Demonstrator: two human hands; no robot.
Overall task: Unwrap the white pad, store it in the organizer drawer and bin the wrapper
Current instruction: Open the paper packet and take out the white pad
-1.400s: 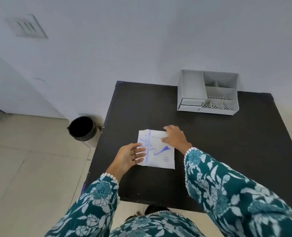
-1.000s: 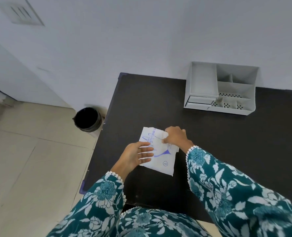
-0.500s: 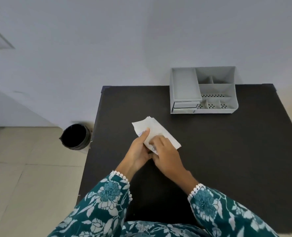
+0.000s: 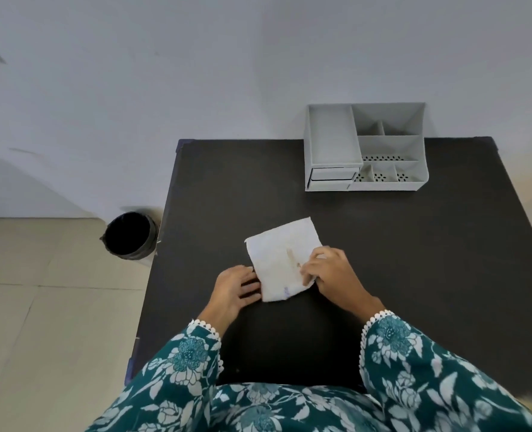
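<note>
The wrapped white pad (image 4: 278,257) lies flat on the black table (image 4: 414,244), plain side up, turned at an angle. My left hand (image 4: 235,286) rests flat on the table with its fingertips against the packet's lower left edge. My right hand (image 4: 328,271) pinches the packet's right edge between thumb and fingers. The grey organizer (image 4: 364,148) stands at the table's far side, its two small drawers (image 4: 331,179) closed at the lower left. A black bin (image 4: 130,235) sits on the floor left of the table.
A white wall runs right behind the table and organizer. Beige floor tiles (image 4: 40,322) lie to the left. My patterned teal sleeves fill the bottom of the view.
The packet was lifted, flipped so its blue print faces down, and laid back on the table. My right hand moved to its right edge, my left to its lower left.
</note>
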